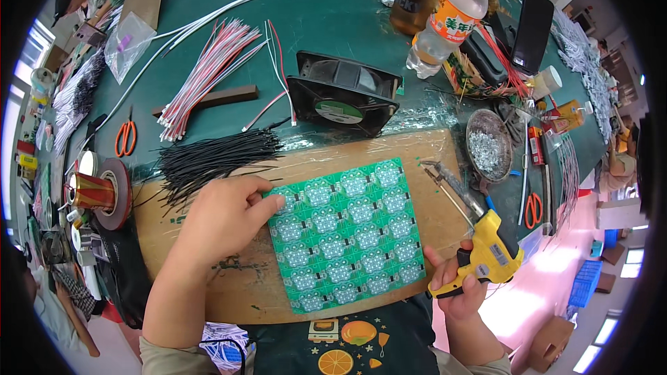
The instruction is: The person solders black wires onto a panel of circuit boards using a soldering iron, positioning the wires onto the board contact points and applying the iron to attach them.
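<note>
A green circuit board panel (347, 239) with rows of round white-printed sections lies over the brown work board. At its upper left corner my left hand (229, 219) pinches the edge, thumb on top; the fingers beneath are partly hidden. My right hand (458, 288) is wrapped round the handle of a yellow soldering gun (490, 253), just right of the panel. Its metal tip and feed tube point up and to the left, beyond the panel's right edge. Beside my left hand lies a bundle of thin black wires (215, 163).
Behind the brown work board (236, 292) stands a black fan (344, 94). Red and white wires (208, 73) lie left of it. A metal dish (488, 146) and orange scissors (533, 210) are at right, bottles (448, 21) farther back. A solder reel (114, 194) stands at left.
</note>
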Demonstrator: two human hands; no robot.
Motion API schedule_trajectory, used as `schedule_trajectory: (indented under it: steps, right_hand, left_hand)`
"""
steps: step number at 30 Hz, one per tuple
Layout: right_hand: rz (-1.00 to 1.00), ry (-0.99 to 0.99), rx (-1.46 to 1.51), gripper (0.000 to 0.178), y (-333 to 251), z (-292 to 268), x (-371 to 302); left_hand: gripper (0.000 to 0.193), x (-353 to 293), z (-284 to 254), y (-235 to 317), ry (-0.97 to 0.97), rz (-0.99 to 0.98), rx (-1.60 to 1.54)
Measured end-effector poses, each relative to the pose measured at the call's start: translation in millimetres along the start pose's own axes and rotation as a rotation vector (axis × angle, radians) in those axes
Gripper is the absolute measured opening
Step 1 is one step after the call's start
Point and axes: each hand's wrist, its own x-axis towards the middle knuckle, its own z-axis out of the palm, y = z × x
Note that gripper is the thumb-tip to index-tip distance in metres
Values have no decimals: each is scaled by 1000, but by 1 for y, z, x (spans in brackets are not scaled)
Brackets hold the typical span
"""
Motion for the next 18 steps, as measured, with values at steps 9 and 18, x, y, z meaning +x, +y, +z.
schedule_trajectory:
  steps: [9,18]
  right_hand:
    - [91,-4,130,71,-1,-5,-4]
    - [0,-18,-71,67,-7,-15,-6]
  left_hand:
    - [36,4,-6,-5,-92,-55,-101]
    - [19,15,-11,-28,218,236,117]
